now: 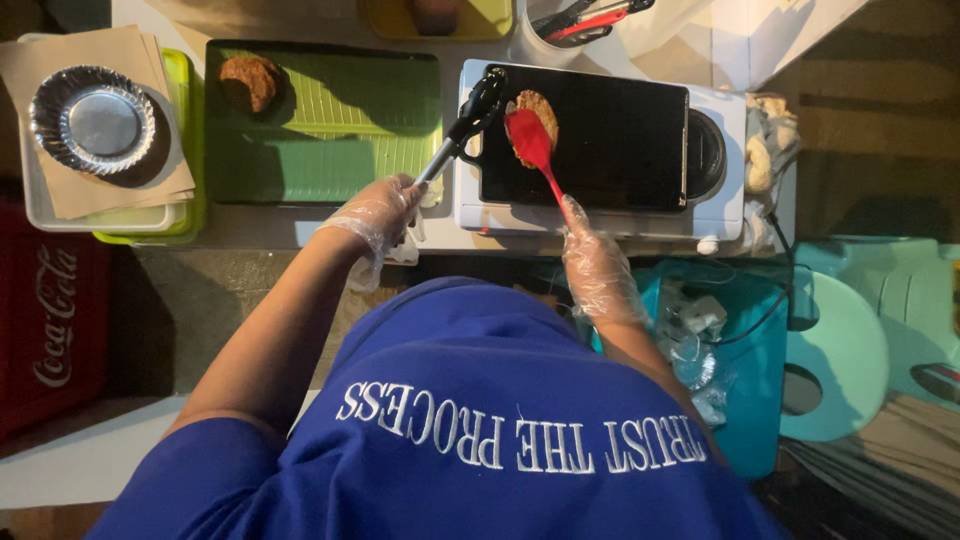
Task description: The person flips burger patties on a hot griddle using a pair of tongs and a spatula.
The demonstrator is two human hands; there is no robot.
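A round browned patty (541, 108) lies at the near-left corner of a black electric griddle plate (620, 140). My right hand (597, 268), in a clear plastic glove, grips the handle of a red spatula (531, 140) whose blade rests on the patty. My left hand (380, 213), also gloved, holds black-tipped metal tongs (470, 115), their tips at the griddle's left edge beside the patty. A second brown patty (250, 80) sits on a green banana leaf (330, 125) to the left.
A stack of brown paper sheets with foil plates (92, 120) rests on a tray at far left. A red crate (50, 310) stands below it. Utensils in a container (580, 20) stand behind the griddle. A teal bin (750, 340) and teal stool (840, 360) are at right.
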